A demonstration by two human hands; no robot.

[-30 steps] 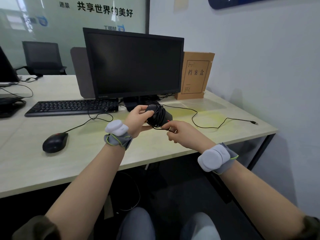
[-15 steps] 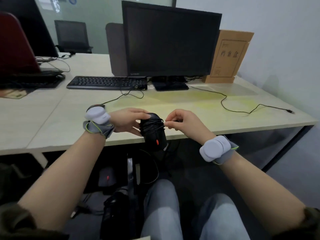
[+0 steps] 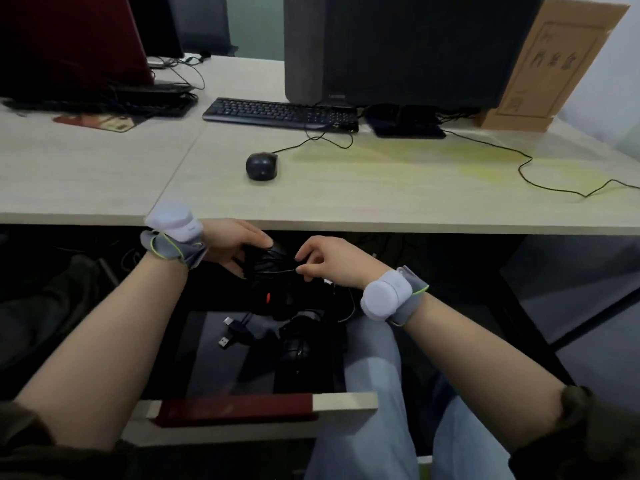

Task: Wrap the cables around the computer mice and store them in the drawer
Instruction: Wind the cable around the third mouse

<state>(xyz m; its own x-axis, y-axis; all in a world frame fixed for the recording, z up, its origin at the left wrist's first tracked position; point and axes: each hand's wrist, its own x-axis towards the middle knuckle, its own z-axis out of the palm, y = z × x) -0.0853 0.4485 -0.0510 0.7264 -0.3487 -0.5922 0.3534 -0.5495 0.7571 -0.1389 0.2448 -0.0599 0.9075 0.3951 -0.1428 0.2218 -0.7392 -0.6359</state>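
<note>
My left hand (image 3: 235, 242) grips a black mouse (image 3: 269, 263) with its cable wound around the body, just below the desk's front edge. My right hand (image 3: 329, 259) pinches the cable at the mouse's right side. Below them an open drawer (image 3: 256, 405) with a pale wooden front holds another black wrapped mouse (image 3: 298, 344) and loose USB plugs (image 3: 227, 332). A third black mouse (image 3: 262, 165) lies on the desk (image 3: 381, 188), its cable running back toward the keyboard.
A black keyboard (image 3: 280, 114), a monitor (image 3: 412, 46) and a brown cardboard file box (image 3: 550, 60) stand at the back of the desk. A thin black cable (image 3: 540, 178) trails across the right side. A red laptop (image 3: 65, 43) sits at the left. My knees are beside the drawer.
Both hands have brought the wrapped mouse down from above the desk to below its front edge, over the open drawer. The view has tilted down, revealing the drawer.
</note>
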